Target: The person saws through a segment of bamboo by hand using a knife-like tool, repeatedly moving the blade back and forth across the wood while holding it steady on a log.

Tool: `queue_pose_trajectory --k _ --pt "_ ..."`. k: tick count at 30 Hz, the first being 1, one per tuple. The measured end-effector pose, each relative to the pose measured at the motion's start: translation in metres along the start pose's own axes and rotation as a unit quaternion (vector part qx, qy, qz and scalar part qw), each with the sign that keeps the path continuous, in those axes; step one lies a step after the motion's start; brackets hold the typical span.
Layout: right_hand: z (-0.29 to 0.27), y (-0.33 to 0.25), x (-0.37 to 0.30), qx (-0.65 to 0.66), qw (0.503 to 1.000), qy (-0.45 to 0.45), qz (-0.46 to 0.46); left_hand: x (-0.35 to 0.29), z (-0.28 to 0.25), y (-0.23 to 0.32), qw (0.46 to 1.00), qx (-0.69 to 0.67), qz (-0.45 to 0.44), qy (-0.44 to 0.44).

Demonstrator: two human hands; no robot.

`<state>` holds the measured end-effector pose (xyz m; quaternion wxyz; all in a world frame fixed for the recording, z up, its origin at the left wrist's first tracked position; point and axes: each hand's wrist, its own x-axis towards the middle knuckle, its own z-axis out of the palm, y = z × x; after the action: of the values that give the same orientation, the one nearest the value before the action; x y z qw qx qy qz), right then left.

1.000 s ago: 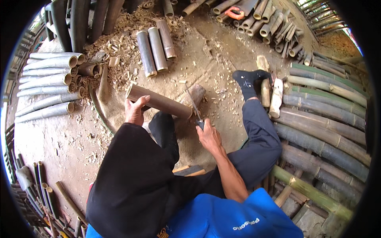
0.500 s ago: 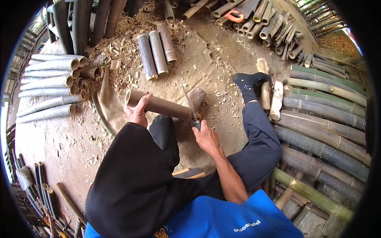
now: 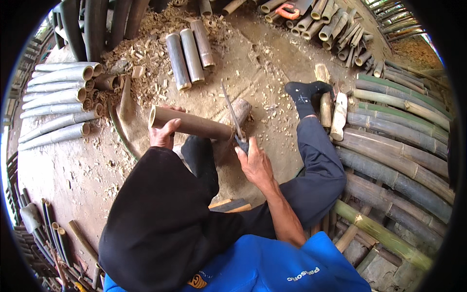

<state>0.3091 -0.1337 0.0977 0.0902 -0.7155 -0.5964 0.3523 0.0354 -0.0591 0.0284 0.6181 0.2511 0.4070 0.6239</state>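
Raised now versus a second ago: the long blade [image 3: 230, 109] has come up off the bamboo, tip pointing away, so a fresh chop looks due. Head view only: right hand [image 3: 254, 163] fist-closed on the blade's dark handle, just beside the bamboo tube [image 3: 192, 124]. Left hand [image 3: 163, 134] wraps the tube near its open left end, holding it roughly level, far end resting against the wooden block [image 3: 242, 111]. Three cut tubes [image 3: 189, 53] lie beyond among shavings; stacked bamboo poles [image 3: 56, 104] left.
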Motion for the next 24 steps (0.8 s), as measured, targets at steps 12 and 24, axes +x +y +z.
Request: queue_pose_trajectory --k 12,24 --pt "0.015 0.023 0.019 0.004 1.0 -0.002 0.02 -0.002 0.011 0.008 0.999 -0.026 -0.023 0.032" --pt "0.042 0.042 0.025 -0.051 0.998 -0.009 0.026 -0.007 0.01 -0.009 0.999 -0.032 0.022 0.03"
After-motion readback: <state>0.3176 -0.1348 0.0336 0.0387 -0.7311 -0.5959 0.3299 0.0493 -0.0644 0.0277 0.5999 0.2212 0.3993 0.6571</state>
